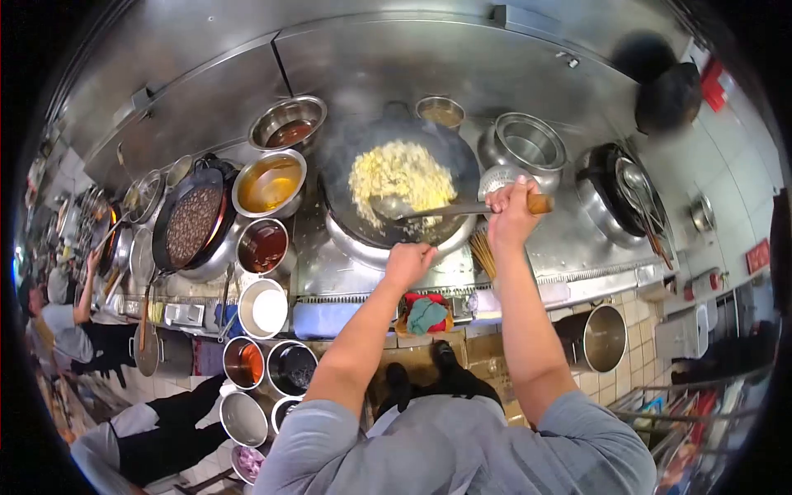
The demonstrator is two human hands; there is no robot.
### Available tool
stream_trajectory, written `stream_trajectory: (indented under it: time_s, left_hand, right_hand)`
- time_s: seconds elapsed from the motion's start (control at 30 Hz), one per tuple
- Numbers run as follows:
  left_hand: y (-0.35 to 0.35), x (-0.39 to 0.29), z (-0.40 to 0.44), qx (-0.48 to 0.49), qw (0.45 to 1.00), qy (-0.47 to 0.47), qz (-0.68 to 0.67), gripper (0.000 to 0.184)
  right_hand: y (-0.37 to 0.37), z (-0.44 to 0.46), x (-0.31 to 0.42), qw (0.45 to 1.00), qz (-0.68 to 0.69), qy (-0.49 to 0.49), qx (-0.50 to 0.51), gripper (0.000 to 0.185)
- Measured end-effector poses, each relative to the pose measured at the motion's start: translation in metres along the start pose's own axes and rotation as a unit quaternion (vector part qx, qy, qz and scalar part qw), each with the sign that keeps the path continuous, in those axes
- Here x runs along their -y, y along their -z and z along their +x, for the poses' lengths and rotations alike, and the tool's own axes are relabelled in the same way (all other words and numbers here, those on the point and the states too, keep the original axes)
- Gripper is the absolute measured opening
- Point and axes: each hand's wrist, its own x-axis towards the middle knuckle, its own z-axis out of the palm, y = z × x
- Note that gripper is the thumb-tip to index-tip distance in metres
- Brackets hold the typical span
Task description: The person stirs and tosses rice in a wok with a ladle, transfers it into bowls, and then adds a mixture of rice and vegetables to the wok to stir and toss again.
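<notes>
In the head view, a large dark wok (pixel 342 169) holds pale yellow, scrambled-egg-like food (pixel 402 173) in small pieces. My right hand (pixel 511 213) is closed round the shaft of a long metal ladle (pixel 450 211), close to its wooden end. The ladle's head lies low among the food, on its near left side. At the wok's near rim, my left hand (pixel 410 265) is closed on the edge; its fingertips are partly hidden, and no cloth shows in it. Thin steam hangs over the wok.
Bowls of amber liquid (pixel 270 183) and dark red sauce (pixel 263 246) stand left, beside another wok of dark round pieces (pixel 195 227). A steel pot (pixel 528 144) and a bamboo brush (pixel 483 253) are right of the wok. Co-workers (pixel 148 433) stand at far left.
</notes>
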Motion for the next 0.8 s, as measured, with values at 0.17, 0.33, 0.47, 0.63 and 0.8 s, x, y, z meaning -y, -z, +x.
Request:
stream_trajectory:
  time_s: [0.17,0.33,0.47,0.63,0.8]
  left_hand:
    - [0.042,-0.096,-0.084,0.027,0.999,-0.031,-0.019,0.029]
    - [0.051,-0.094,-0.028,-0.025,0.998,-0.038,0.035,0.030]
    - [-0.030,-0.038,-0.069,-0.040,0.999,-0.008,-0.005,0.031]
    - [0.063,-0.130,-0.096,0.030,0.999,-0.019,0.010,0.033]
    - [0.033,-0.073,-0.026,-0.066,0.996,-0.027,0.059,0.035]
  right_hand:
    - [-0.030,-0.008,0.125,0.993,-0.041,-0.051,0.095,0.026]
    - [-0.045,0.013,0.082,0.991,-0.048,-0.025,0.123,0.021]
    - [-0.018,0.011,0.014,0.990,-0.016,0.028,0.139,0.022]
    - [-0.040,0.000,0.120,0.979,-0.037,-0.080,0.182,0.022]
    - [-0.051,0.001,0.047,0.991,-0.109,0.015,0.079,0.020]
